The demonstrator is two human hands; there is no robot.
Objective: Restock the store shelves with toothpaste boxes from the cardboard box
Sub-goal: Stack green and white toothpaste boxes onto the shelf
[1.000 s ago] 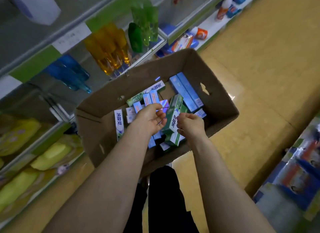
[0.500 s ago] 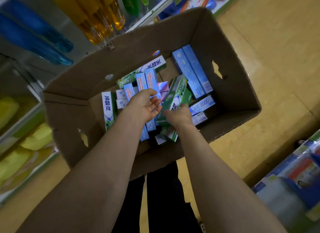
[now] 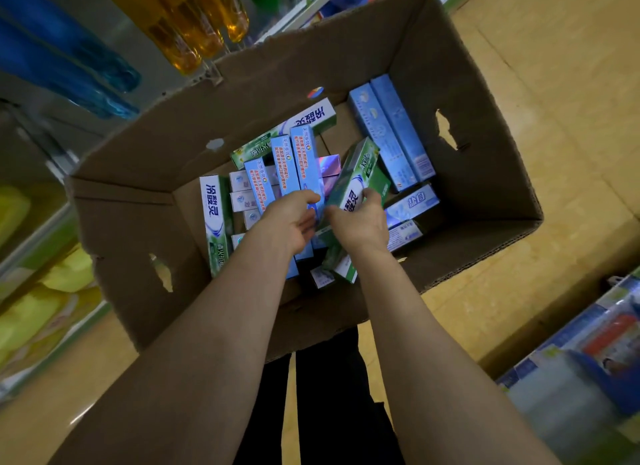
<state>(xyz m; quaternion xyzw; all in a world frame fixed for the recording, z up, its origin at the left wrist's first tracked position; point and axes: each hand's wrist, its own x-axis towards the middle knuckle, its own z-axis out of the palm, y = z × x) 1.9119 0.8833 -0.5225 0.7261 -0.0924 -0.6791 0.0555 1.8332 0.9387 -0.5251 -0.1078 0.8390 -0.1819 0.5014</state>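
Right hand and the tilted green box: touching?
Touching. The head view shows the right hand with its fingers curled round the lower end of the green box, no gap between them.

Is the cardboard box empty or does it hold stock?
Not empty: the cardboard box holds many blue and green toothpaste boxes, jumbled across its bottom.

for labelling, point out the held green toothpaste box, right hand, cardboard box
green toothpaste box (image 3: 358, 170): head view, printed face
right hand (image 3: 360, 223): head view, back of hand
cardboard box (image 3: 467, 84): head view, inner wall
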